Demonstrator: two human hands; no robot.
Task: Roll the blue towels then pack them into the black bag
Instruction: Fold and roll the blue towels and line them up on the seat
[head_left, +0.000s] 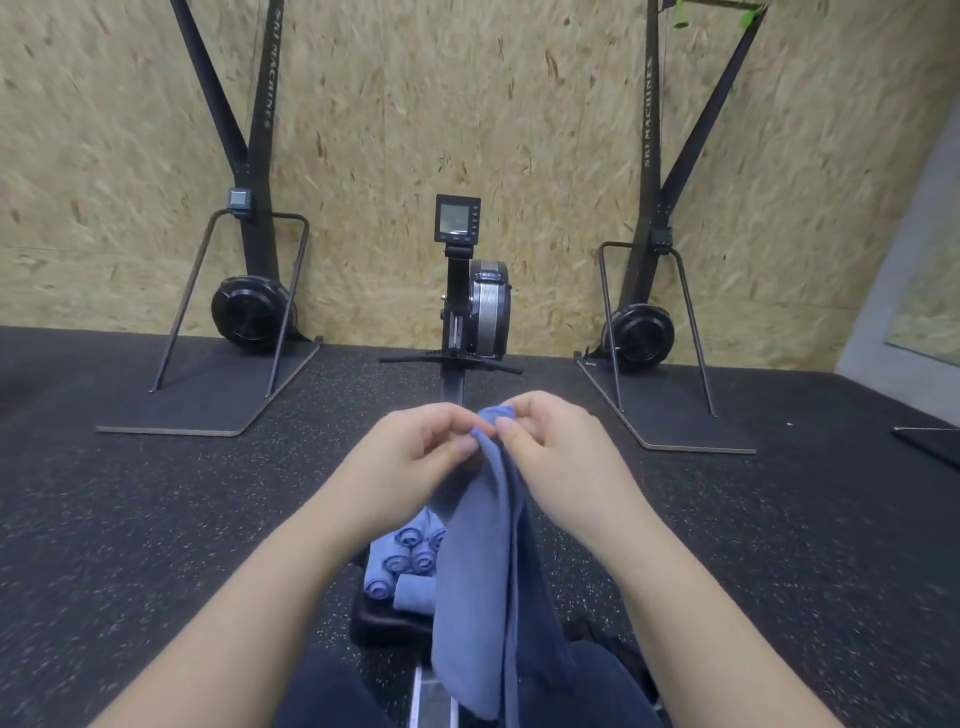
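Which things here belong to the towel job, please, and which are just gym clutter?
Job: hanging towel, pinched by left hand and right hand; rolled towels; black bag.
Clutter: rowing machine; two ski machines.

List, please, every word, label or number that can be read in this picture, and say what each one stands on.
"SKI MACHINES": runs along the black upright of the left ski machine.
"SKI MACHINES": runs along the black upright of the right ski machine.
Rowing machine monitor: the screen and buttons are too blurred to read.
The small consoles on the two ski machines, left console and right console: too small to read.
Nothing readable shows on the blue towel.
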